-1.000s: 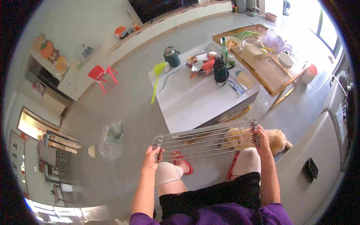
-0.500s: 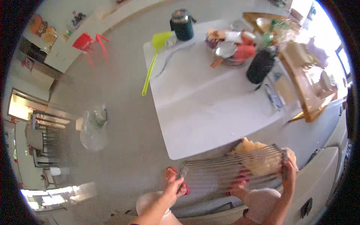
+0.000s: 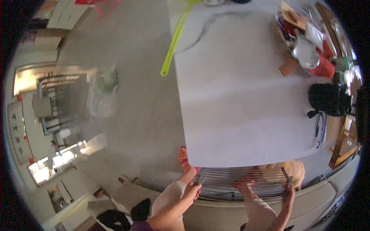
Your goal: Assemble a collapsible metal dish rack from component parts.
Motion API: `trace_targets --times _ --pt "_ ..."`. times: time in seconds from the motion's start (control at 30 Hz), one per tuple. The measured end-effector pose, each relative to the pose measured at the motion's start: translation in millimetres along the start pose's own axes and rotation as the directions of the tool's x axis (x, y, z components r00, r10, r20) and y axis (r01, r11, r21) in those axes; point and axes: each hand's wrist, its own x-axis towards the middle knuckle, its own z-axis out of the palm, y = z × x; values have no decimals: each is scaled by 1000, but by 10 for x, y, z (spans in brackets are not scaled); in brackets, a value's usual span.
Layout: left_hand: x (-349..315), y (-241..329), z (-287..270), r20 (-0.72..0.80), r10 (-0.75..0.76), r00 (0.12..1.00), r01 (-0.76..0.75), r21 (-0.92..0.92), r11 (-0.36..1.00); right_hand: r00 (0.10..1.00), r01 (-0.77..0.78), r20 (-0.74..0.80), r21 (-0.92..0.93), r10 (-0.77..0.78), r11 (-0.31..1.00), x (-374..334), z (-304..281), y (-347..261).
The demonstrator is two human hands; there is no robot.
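A chest expander (image 3: pixel 227 184) with several parallel metal springs stretches across my lap, below the near edge of the white table. My left hand (image 3: pixel 190 192) is closed round its left handle. At the other end my right hand (image 3: pixel 288 195) grips the right handle. The springs run nearly level between the hands, held well apart. Through them show my right leg and a red sandal (image 3: pixel 246 184). Close beyond the right handle is a tan, furry shape (image 3: pixel 296 172), partly behind the springs.
On the white table (image 3: pixel 239 107) lies a lime-green fly swatter (image 3: pixel 175 44), its handle over the left edge. To the right are a cluttered bowl (image 3: pixel 306 52), a dark bottle (image 3: pixel 329 100) and glasses (image 3: pixel 320 131). A pale sofa (image 3: pixel 316 198) is behind; a plastic bag (image 3: pixel 104 92) lies on the floor.
The view has turned and come closer to the table. The chest expander, slanting up to the right before, is now nearly level. Both hands keep hold of its handles.
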Motion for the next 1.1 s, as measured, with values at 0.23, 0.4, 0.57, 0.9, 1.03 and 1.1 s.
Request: trace_targets --times 0.23,0.4,0.57,0.9,1.03,1.1 --pt "-149 -317 -155 167 87 982 -59 -168 984 986 132 -62 -292 -156 947 -467 -68 -487" --pt "-863 -376 -440 176 183 967 -120 -321 940 992 66 117 -234 -39 970 -1247 783 -1664" --pt "-1489 -462 -1095 67 366 928 -262 -580 771 955 54 298 -196 7 979 -1829 1554 -2294" --pt "-2887 -249 -2982 -68 660 748 -462 -767 445 845 240 534 -361 -11 901 -3539 3698 -3324" --pt "-3245 -187 -3984 -150 670 727 -475 -815 333 770 366 628 -296 -109 882 -3992 4697 -3381" --pt "-3389 -156 -4445 -260 709 655 -552 -806 215 716 371 694 -280 -81 886 -4300 5285 -3386"
